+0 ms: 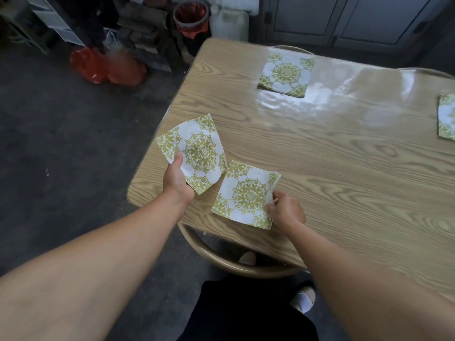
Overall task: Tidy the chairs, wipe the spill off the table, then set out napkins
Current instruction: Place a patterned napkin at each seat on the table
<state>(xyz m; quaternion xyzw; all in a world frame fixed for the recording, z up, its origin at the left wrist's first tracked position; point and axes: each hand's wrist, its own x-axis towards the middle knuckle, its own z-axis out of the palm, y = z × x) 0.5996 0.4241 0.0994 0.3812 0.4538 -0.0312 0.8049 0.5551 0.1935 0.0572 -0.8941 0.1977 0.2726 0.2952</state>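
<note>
- Your left hand [176, 175] gripped the first napkin [197, 151], green and white with a round pattern, by its near corner. Your thumb lay on top, and the sheet curved up above the left edge of the surface [332, 163].
- Your right hand [286, 211] pinched the right edge of the second napkin [245, 194], which lay flat on the surface just beside the first, near the corner closest to you.
- The third napkin [286, 75] lay flat near the far edge, well apart from both.
- The fourth napkin [446, 119] showed only partly at the right border.
- A chair [221, 258] stood tucked under the near edge, its curved back showing below your arms.
- Orange bags [105, 67], a bucket [190, 17] and a white jug [230, 24] sat on the floor beyond.
</note>
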